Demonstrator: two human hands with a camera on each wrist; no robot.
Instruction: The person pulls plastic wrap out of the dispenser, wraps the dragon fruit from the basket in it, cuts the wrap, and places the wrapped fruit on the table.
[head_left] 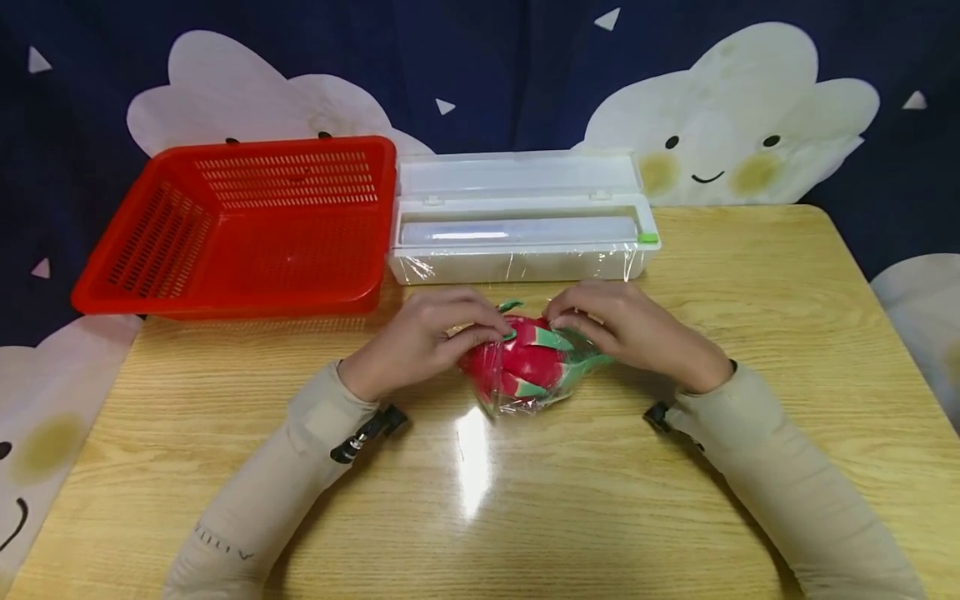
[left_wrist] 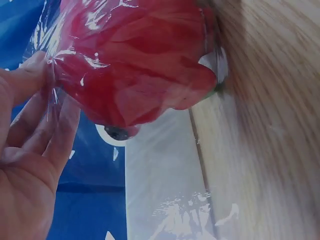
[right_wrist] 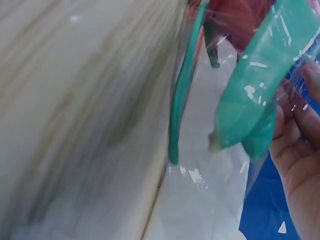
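A red dragon fruit with green-tipped scales lies on the table, covered by clear plastic wrap. At its upper left my left hand pinches the wrap between thumb and fingers; in the left wrist view the film gathers into creases at the fingertips. My right hand pinches the film at the fruit's upper right. Green scales show through the film in the right wrist view, beside that hand's fingers. The fruit's underside is hidden.
Behind the fruit stands a white wrap dispenser box with its lid raised and a film roll inside. To its left is a red plastic basket. A wooden table carries everything, with a cloud-patterned blue cloth behind.
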